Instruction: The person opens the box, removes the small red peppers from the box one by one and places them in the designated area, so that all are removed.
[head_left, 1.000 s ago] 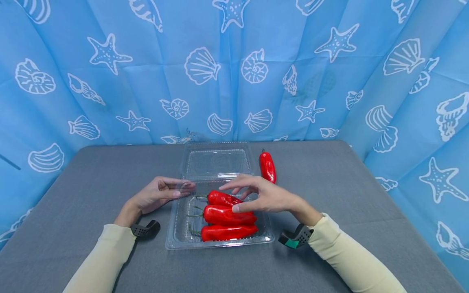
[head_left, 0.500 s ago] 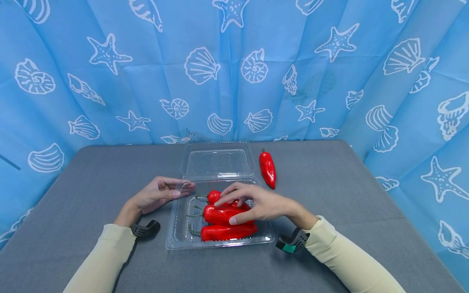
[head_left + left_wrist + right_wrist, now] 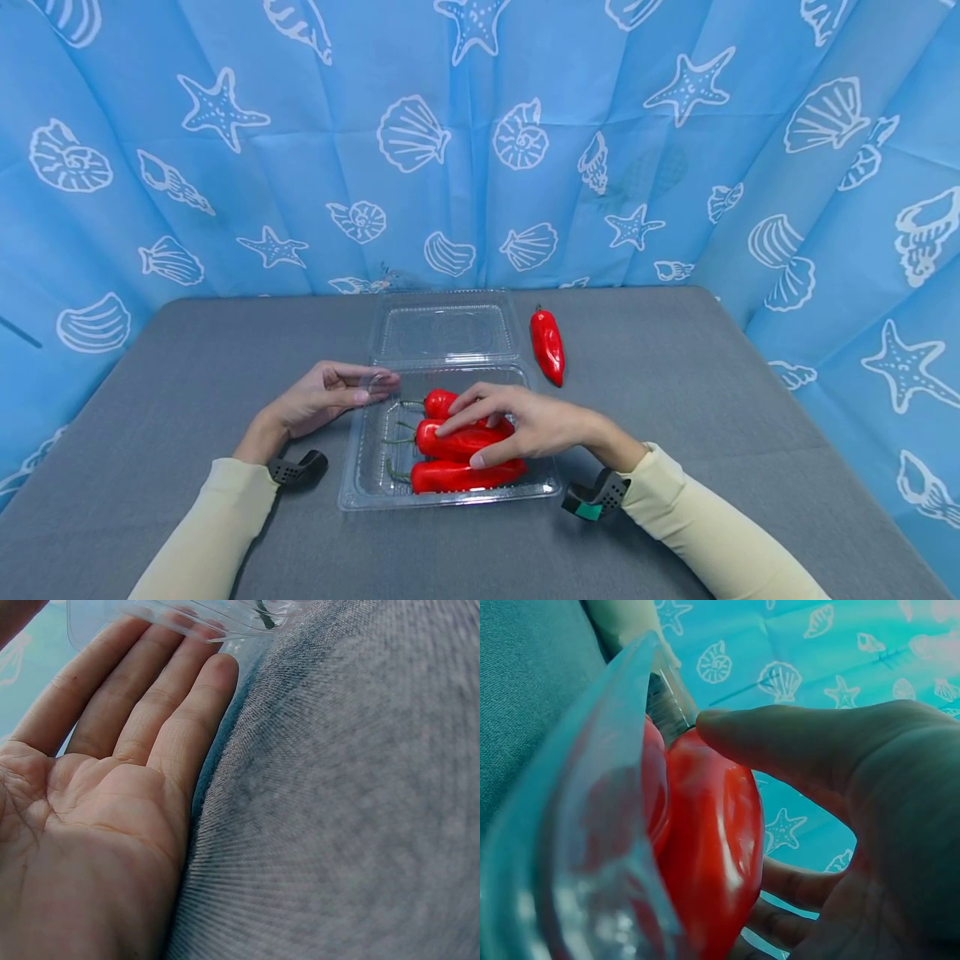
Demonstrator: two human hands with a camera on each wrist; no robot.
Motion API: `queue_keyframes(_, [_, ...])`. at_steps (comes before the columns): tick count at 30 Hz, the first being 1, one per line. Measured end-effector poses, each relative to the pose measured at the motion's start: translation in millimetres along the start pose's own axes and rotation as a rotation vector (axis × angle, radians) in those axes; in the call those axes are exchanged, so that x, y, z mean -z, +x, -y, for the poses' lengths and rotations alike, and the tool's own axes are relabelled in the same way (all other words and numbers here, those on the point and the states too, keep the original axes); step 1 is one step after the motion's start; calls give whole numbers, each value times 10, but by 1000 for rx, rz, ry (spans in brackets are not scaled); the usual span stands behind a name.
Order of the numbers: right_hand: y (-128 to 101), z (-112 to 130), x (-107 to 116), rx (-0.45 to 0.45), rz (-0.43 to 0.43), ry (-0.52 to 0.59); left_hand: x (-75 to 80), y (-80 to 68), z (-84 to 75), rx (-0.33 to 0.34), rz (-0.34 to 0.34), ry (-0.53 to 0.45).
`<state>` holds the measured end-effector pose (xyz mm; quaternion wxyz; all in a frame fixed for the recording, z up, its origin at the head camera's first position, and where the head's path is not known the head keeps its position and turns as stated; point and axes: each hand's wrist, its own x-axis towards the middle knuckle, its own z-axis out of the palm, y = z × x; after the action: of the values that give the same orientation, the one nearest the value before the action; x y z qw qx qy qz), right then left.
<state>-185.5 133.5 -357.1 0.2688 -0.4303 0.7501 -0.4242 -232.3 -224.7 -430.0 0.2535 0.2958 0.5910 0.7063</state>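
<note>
Pepper (image 3: 462, 444) under the right hand (image 3: 532, 421), grip unclear, looks light and slick, best held mid-body; the left hand (image 3: 318, 400), fingers straight, meets the box (image 3: 358, 502) at ten o'clock.

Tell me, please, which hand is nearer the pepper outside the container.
Right: the right hand is over the container, this side of that pepper; the left hand is across at the container's left edge.

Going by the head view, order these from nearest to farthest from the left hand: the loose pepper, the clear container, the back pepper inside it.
1. Clear container: the left hand's fingers overlap its left edge.
2. Back pepper: inside, partly behind the right hand.
3. Loose pepper: outside, beyond the container's right side.
</note>
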Motion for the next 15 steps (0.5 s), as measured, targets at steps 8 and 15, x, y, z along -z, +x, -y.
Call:
queue_keyframes(8, [10, -11, -8, 24, 22, -22, 10, 1, 3, -7, 9, 7])
queue_keyframes(15, [12, -15, -6, 47, 42, -54, 18, 2, 10, -9, 16, 13])
